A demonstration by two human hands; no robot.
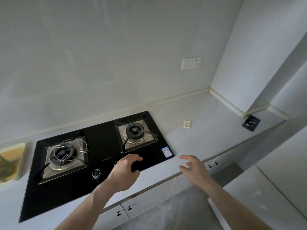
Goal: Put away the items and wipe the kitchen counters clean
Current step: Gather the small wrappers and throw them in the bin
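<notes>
The left hand [123,171] reaches out over the front edge of the black glass hob [99,156], fingers loosely curled and spread wide, holding nothing; its fingertips hang above the glass near the right-hand control knob, which it mostly hides. The right hand [192,170] hovers at about three o'clock from the left one, over the front lip of the pale surface [199,130], fingers likewise relaxed and apart, gripping nothing. Whether either hand touches what lies under it cannot be told.

On the hob, the left burner [64,154] at nine o'clock of the left hand carries a thin wire ring stand [73,149]; the right burner [134,131] sits at twelve o'clock of that hand. A silver knob [96,173] stands on the glass just beside the left wrist, and a small blue label [166,151] is stuck at the hob's front right corner.

Still out on the surface: a small cream square piece [187,125] at one o'clock of the hob, well apart from both hands, and a dark square object [251,122] far off at two o'clock near the wall corner. A yellowish tray [12,161], blurred, lies at the far nine o'clock edge. A double wall socket [191,63] sits above
</notes>
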